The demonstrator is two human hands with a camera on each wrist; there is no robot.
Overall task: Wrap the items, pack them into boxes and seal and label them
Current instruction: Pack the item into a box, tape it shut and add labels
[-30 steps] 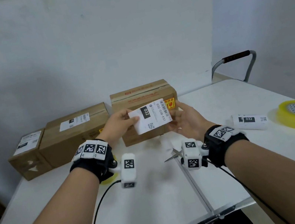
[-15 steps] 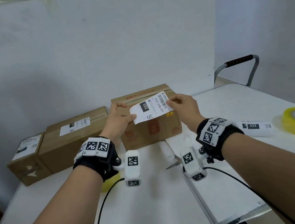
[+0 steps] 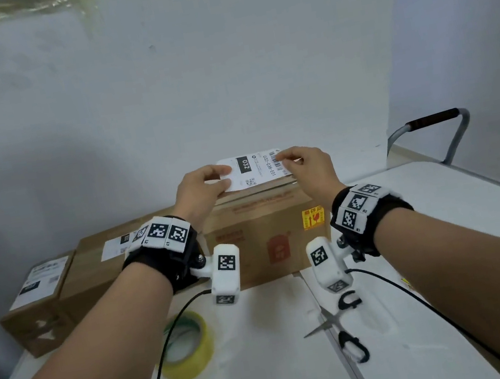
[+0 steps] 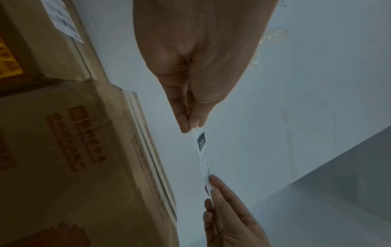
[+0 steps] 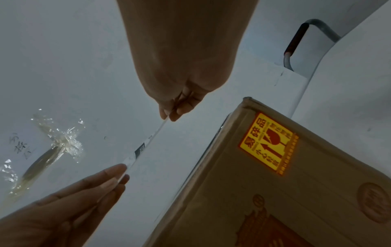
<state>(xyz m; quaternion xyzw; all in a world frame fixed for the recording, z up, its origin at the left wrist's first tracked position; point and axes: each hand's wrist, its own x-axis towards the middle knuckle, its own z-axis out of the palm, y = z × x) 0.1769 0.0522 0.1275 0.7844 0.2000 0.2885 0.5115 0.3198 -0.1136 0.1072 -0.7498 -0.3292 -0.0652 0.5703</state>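
The label (image 3: 255,168) is held stretched flat just above the top of the box (image 3: 269,235), which stands on the table (image 3: 446,222) against the wall; the two wrist views show a clear gap between sheet and lid, so it is not yet stuck down. The left hand (image 3: 200,187) pinches the label's left end between thumb and fingertips, the other fingers curled in; the right hand (image 3: 307,166) pinches the right end likewise. Judged as handled: the label is a thin, light, limp sheet, presumably adhesive underneath, so it will sag, curl or stick to itself if tension is lost. Holding it at the two short ends, as now, seems correct, with one edge to be laid first and the rest smoothed down. The box bears a yellow fragile sticker (image 5: 268,142), so pressing should be firm but not heavy. The head view alone shows the printed face marked 032, two labelled boxes (image 3: 114,255) to the left, two tape rolls (image 3: 186,349) and scissors (image 3: 337,323) on the table. The wrist views alone show the label edge-on, its clearance from the lid, and each pinch from below; the right wrist view also shows crumpled clear film (image 5: 61,140) stuck on the wall.
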